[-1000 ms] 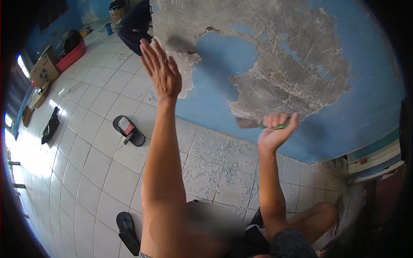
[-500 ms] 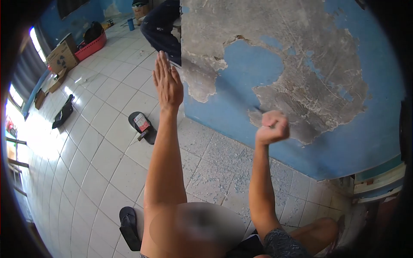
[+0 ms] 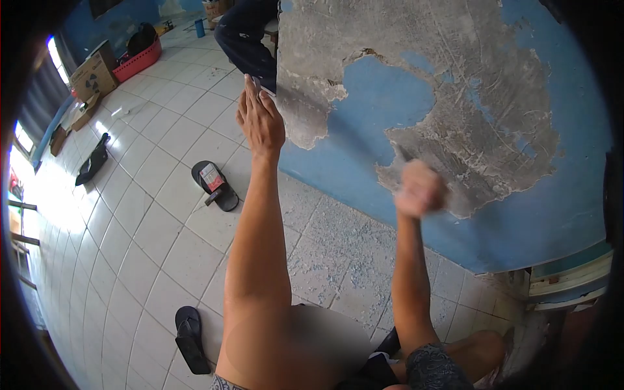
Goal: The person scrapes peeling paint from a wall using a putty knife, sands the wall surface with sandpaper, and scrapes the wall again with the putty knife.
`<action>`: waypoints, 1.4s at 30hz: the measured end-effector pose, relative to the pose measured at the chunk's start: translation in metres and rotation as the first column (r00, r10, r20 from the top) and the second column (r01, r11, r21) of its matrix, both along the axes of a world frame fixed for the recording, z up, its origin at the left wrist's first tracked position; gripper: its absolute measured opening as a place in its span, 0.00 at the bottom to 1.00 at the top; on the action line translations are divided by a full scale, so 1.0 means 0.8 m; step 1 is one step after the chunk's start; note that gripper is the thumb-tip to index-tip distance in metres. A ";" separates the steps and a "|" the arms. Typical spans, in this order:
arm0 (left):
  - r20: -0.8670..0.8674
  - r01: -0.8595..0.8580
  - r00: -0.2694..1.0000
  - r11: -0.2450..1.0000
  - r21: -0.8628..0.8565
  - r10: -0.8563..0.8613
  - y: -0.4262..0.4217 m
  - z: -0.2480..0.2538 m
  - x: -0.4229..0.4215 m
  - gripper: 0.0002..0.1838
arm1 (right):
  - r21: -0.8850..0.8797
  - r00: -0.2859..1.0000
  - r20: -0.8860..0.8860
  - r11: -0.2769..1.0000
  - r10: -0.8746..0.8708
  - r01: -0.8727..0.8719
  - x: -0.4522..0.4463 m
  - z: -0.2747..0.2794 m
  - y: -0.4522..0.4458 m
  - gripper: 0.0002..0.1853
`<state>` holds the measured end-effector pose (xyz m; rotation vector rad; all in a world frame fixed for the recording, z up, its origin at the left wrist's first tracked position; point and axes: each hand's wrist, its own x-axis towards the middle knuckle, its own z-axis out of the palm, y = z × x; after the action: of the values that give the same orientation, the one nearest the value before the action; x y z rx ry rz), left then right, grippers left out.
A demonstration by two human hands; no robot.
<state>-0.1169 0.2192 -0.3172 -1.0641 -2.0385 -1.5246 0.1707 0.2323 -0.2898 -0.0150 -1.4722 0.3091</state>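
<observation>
My right hand (image 3: 421,188), smeared by motion, is closed in a fist before the lower part of the peeling wall (image 3: 481,117). From its upper left pokes a thin dark edge of a scraper (image 3: 402,153); the fist hides the rest. Grey plaster shows on the wall where blue paint is gone, with a blue patch (image 3: 390,94) left in the middle. Near the wall's left edge, my left hand (image 3: 262,123) is raised with its fingers stretched out, nothing visible in it. I cannot tell whether it touches the wall.
Paint flakes (image 3: 344,260) litter the tiles below the wall. A slipper (image 3: 224,198) with a small packet (image 3: 211,179) on it and another slipper (image 3: 192,348) lie left. Another person's dark-trousered leg (image 3: 244,39) shows past the wall. A red basket (image 3: 140,62) and cardboard box (image 3: 94,78) stand farther back.
My right fist has moved slightly right and down along the wall with the scraper. My left hand has shifted a little right, its fingers closer together. The view has shifted slightly.
</observation>
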 end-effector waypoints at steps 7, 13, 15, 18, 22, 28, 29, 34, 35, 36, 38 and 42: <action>-0.001 -0.001 1.000 1.000 0.004 0.001 0.000 0.003 0.002 0.29 | -0.042 0.938 0.210 0.956 -0.276 0.290 -0.018 -0.086 0.014 0.25; -0.015 0.011 1.000 1.000 -0.012 -0.011 0.003 -0.011 -0.008 0.30 | -0.078 0.996 -0.052 0.995 -0.071 0.067 -0.009 -0.023 0.008 0.24; 0.014 0.005 1.000 1.000 -0.015 -0.005 0.000 -0.023 -0.005 0.30 | -0.192 0.954 0.139 0.938 -0.265 0.289 0.001 -0.089 0.047 0.24; -0.001 -0.009 1.000 0.999 0.035 0.009 0.014 -0.007 -0.017 0.30 | -0.116 0.909 0.202 0.913 -0.364 0.392 0.000 -0.120 0.040 0.26; 0.003 0.027 1.000 1.000 -0.012 -0.027 0.003 -0.011 -0.012 0.30 | -0.131 0.994 -0.002 0.986 -0.106 0.105 -0.008 -0.060 -0.011 0.25; 0.061 0.012 0.998 0.999 -0.045 -0.009 0.003 -0.031 -0.015 0.31 | 0.349 0.974 0.154 0.932 -0.165 0.103 -0.026 -0.020 -0.011 0.19; 0.090 0.025 0.996 1.000 -0.018 -0.024 0.003 -0.028 -0.014 0.30 | 0.381 0.942 0.289 0.923 -0.169 0.049 -0.026 -0.027 -0.012 0.16; 0.144 -0.035 0.989 0.999 0.036 0.029 0.001 -0.014 -0.002 0.31 | 0.318 0.808 0.536 0.945 -0.245 0.076 -0.023 -0.053 -0.036 0.15; 0.142 -0.035 0.989 0.998 0.044 0.029 0.000 -0.008 -0.001 0.31 | 0.228 0.801 0.572 0.972 -0.180 0.055 -0.018 -0.067 -0.040 0.16; 0.140 -0.035 0.990 0.998 0.051 0.027 0.000 -0.004 0.001 0.31 | 0.137 0.791 0.601 0.990 -0.113 0.037 -0.011 -0.085 -0.044 0.17; 0.119 -0.032 0.993 0.996 0.079 0.022 0.001 0.000 0.001 0.30 | 0.003 0.730 0.683 1.000 -0.020 0.024 0.002 -0.116 -0.052 0.19; 0.119 -0.016 0.993 0.998 0.057 0.009 -0.002 0.007 0.004 0.30 | -0.158 0.420 0.902 0.981 0.098 0.111 0.023 -0.151 -0.075 0.25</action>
<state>-0.1135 0.2174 -0.3119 -0.9583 -2.0605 -1.6672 0.1894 0.1723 -0.4107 -0.4204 -2.5554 0.4787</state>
